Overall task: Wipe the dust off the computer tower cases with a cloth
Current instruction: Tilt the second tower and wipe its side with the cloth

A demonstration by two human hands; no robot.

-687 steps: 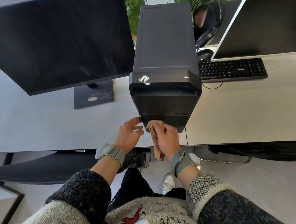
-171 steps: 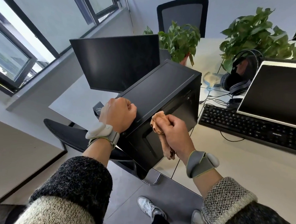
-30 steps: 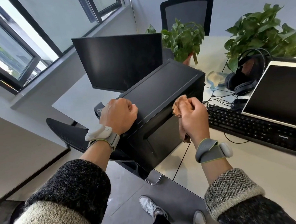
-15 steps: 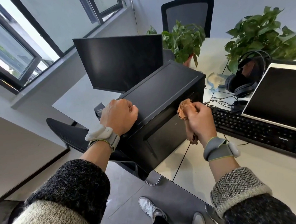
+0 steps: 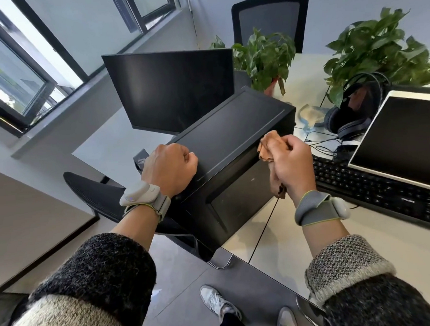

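While the left hand point(image 5: 170, 169) is resting fisted atop the dust-specked black tower case point(image 5: 232, 136), the right hand point(image 5: 293, 163) is clenching a tan cloth point(image 5: 267, 148) against its upper edge.

Left hand point(image 5: 170, 169) curled into a fist, back upward, forearm extended forward; right hand point(image 5: 290, 162), thumb side up, grips the cloth point(image 5: 267, 147) bunched in its curled fingers

Bright daylight from windows point(image 5: 27, 81) at left; soft shadows; wide-angle bending at edges.
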